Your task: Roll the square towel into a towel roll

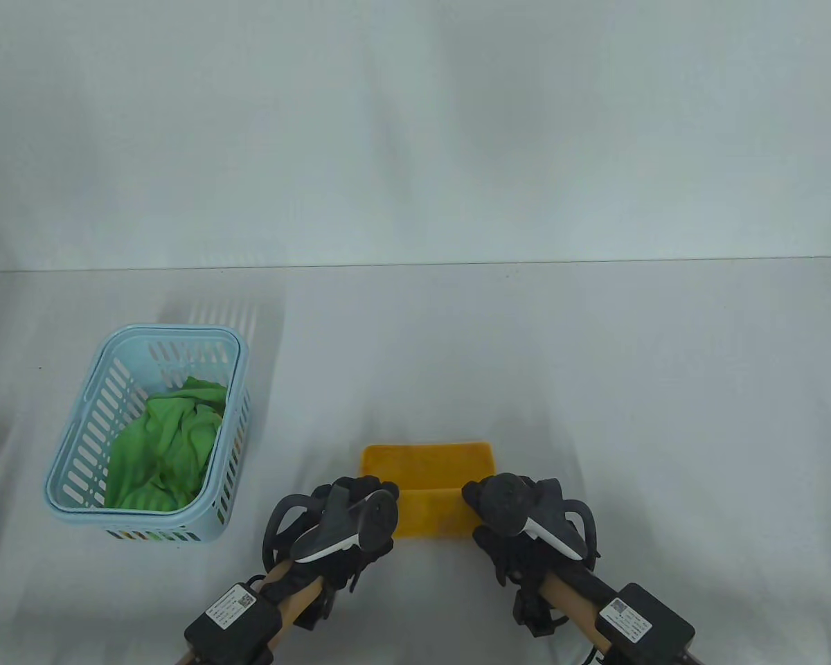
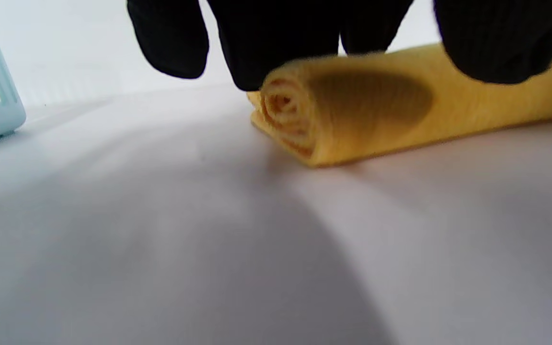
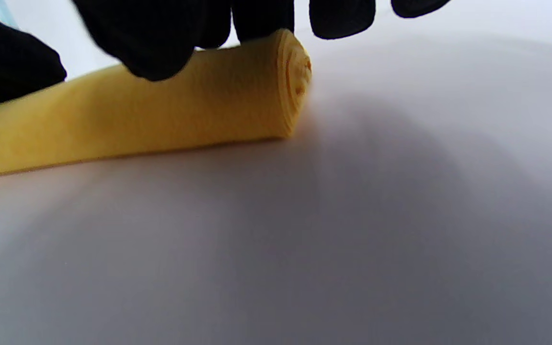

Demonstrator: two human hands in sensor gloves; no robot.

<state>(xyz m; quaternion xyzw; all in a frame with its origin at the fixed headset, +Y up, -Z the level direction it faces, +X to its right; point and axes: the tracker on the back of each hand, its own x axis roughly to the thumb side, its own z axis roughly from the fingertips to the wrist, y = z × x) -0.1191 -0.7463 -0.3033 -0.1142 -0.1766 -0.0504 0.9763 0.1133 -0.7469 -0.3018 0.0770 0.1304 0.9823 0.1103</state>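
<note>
1. The yellow towel [image 1: 426, 499] lies on the desk [image 1: 595, 388] near its front edge, between the two hands; the near part is wound into a roll, and both wrist views show a tight spiral at each end.
2. A flat strip lies unrolled on the far side in the table view, so I judge the rolling well along but not finished.
3. The left hand [image 1: 350, 516] has curled fingers over the roll's left end; the right hand [image 1: 516, 512] does likewise at the right end (both seem to grip it, though the wrist views are blurred).
4. Well to the left stands a pale blue basket [image 1: 76, 443] holding a crumpled green cloth [image 1: 163, 443]; it lies apart from the rolling path, and nothing blocks the strip ahead.
</note>
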